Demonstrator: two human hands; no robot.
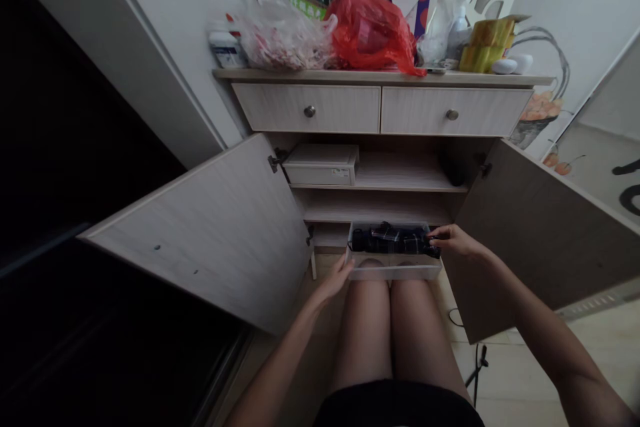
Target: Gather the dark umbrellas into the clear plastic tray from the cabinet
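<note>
The left hand (336,280) and right hand (453,240) were clasped on opposite ends of a clear bin (395,273) of black items (393,239).

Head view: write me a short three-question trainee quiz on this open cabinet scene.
1. True or false: both drawers of the pale wooden cabinet are pulled open.
2. Where does the white rectangular box sit? A) on the upper shelf inside the cabinet; B) on the cabinet top; C) on the floor.
3. Which hand is at the right end of the clear plastic tray holding black items?
Key: 1 false, both are shut. 2 A. 3 the right hand; the left hand is at the tray's left end.
</note>
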